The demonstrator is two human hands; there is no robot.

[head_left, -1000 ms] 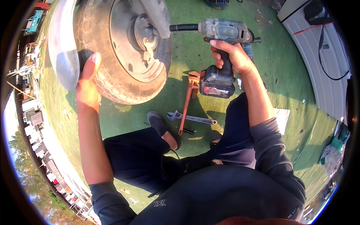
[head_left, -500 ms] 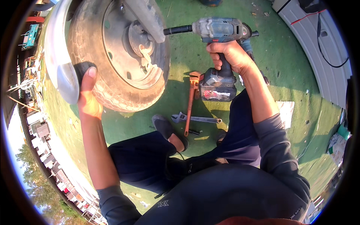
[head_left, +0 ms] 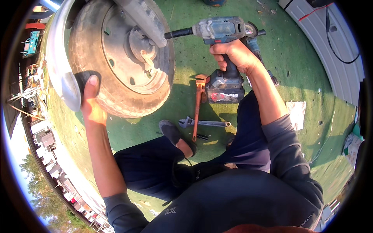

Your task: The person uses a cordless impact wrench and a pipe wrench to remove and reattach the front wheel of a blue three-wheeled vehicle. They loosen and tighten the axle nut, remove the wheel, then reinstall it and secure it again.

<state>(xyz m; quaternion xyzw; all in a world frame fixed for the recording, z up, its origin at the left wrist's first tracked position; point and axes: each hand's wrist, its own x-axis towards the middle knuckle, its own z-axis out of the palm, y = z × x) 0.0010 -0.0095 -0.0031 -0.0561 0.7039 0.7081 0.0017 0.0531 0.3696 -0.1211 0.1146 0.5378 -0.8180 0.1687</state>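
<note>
A worn tyre (head_left: 87, 50) on a steel wheel rim (head_left: 116, 50) stands at the upper left, with a silver mudguard (head_left: 58, 66) along its left side. My left hand (head_left: 93, 103) grips the mudguard's lower end beside the tread; its thumb shows, while the other fingers are hidden. In my right hand (head_left: 237, 56) is a cordless impact wrench (head_left: 223, 29), held by its handle, its battery hanging below. Its black socket (head_left: 178, 33) points left and meets the end of a grey metal fork leg (head_left: 143, 19) beside the hub, where the contact itself is hidden.
On the green floor (head_left: 186, 101) between my feet lie an orange pipe wrench (head_left: 197, 112) and a grey adjustable wrench (head_left: 210, 123). An angle grinder (head_left: 252, 40) lies behind the impact wrench. A pale panel (head_left: 330, 50) stands at the right, a paper sheet (head_left: 296, 114) nearer.
The impact wrench and the end of the fork leg have shifted slightly left together. The wheel has moved a little too. Both hands keep their holds.
</note>
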